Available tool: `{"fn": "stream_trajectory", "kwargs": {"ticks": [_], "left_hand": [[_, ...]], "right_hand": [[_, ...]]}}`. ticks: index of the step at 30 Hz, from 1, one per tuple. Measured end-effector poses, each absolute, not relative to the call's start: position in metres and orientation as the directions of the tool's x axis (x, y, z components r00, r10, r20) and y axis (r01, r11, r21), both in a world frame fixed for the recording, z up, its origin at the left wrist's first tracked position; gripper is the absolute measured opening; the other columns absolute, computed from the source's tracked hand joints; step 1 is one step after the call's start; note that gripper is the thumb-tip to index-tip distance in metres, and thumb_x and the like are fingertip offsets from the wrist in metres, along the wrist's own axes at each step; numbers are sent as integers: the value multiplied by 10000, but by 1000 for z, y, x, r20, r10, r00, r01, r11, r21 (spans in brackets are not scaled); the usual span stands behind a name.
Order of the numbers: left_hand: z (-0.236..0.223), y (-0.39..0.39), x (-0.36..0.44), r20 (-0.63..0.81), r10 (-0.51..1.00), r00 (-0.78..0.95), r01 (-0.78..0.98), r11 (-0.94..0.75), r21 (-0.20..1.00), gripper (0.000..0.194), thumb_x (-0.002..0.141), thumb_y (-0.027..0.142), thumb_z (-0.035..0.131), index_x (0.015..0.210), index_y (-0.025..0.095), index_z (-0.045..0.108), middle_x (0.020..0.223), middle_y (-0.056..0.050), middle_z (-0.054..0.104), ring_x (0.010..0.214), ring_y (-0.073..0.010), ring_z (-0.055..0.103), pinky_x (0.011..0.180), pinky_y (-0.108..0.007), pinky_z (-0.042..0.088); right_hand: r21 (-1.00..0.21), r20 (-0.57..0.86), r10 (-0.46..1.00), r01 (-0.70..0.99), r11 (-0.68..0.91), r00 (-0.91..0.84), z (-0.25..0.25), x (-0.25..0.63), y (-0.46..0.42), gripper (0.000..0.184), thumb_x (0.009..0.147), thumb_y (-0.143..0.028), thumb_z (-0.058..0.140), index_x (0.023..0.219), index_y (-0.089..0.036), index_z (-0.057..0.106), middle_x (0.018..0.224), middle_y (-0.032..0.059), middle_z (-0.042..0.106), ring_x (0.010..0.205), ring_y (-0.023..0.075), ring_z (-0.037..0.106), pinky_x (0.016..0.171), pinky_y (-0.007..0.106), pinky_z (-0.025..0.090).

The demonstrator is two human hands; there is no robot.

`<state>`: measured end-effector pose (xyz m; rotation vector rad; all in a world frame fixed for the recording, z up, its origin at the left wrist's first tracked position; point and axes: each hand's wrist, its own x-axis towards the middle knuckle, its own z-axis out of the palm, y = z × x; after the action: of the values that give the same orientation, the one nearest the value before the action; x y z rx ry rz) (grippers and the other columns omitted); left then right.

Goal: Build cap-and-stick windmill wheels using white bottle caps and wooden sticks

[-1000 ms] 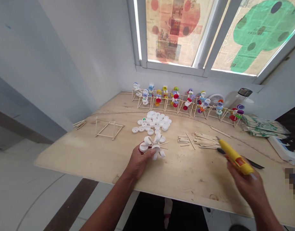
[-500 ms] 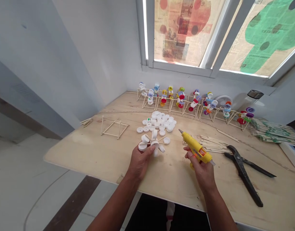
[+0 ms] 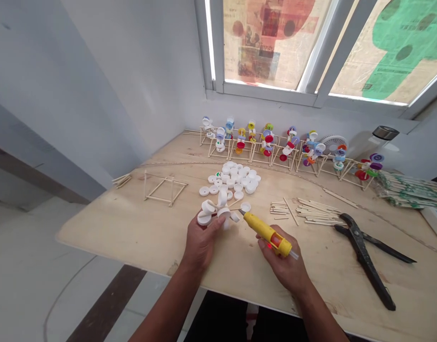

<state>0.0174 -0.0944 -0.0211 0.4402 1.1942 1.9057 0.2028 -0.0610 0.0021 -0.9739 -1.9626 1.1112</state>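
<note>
My left hand (image 3: 200, 242) grips a small wheel of white bottle caps on thin sticks (image 3: 218, 213), held just above the wooden tabletop (image 3: 133, 228). My right hand (image 3: 284, 263) is closed round a yellow glue gun (image 3: 268, 232). Its nozzle points left and almost touches the right side of the cap wheel. A heap of loose white caps (image 3: 236, 180) lies just behind the wheel.
A square stick frame (image 3: 163, 187) lies at the left. Loose sticks (image 3: 311, 211) and black cutters (image 3: 368, 254) lie at the right. A row of coloured cap wheels on stick stands (image 3: 275, 147) lines the back edge, beside a small white fan (image 3: 332, 142) and packed sticks (image 3: 411, 190).
My right hand has brought the glue gun from the right side across to the cap wheel, lowering its nozzle to the wheel. My left hand has kept the wheel nearly still.
</note>
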Motion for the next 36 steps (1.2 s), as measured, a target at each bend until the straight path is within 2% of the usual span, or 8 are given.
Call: {"fn": "stream_trajectory", "kwargs": {"ticks": [6, 14, 21, 30, 36], "left_hand": [[-22, -96, 18, -113, 808, -578, -447, -199, 872, 401, 538, 229, 824, 899, 167, 661, 809, 4, 693, 746, -130, 609, 736, -238, 467], [-23, -96, 17, -72, 804, -590, -348, -173, 921, 490, 512, 269, 829, 958, 170, 654, 871, -31, 684, 816, -191, 618, 760, -286, 479], [-27, -98, 16, -37, 818, -574, -281, -154, 947, 443, 537, 266, 819, 941, 181, 660, 842, -23, 678, 796, -180, 604, 743, -271, 474], [-23, -99, 19, -28, 811, -584, -267, -159, 951, 427, 548, 262, 815, 938, 182, 660, 818, -11, 662, 761, -159, 588, 714, -246, 466], [-19, -100, 22, -53, 794, -605, -268, -141, 953, 446, 520, 269, 822, 924, 175, 658, 827, -15, 659, 763, -169, 591, 710, -255, 468]], "right_hand": [[-902, 171, 882, 290, 319, -439, -2, 203, -61, 226, 845, -310, 540, 675, -215, 426, 588, -57, 402, 505, 100, 399, 474, 226, 340], [-902, 134, 898, 324, 286, -420, -5, 202, -61, 272, 847, -364, 543, 667, -218, 402, 579, -62, 380, 503, 99, 374, 476, 226, 325], [-894, 163, 893, 319, 314, -420, -7, 201, -61, 251, 830, -353, 561, 667, -216, 429, 570, -55, 404, 497, 95, 379, 463, 222, 329], [-899, 131, 908, 338, 278, -397, -9, 201, -61, 260, 831, -381, 561, 674, -213, 438, 580, -55, 417, 506, 100, 398, 479, 226, 337], [-883, 160, 903, 351, 312, -400, -8, 201, -61, 281, 831, -377, 556, 648, -218, 414, 565, -56, 409, 497, 100, 397, 470, 225, 329]]}}
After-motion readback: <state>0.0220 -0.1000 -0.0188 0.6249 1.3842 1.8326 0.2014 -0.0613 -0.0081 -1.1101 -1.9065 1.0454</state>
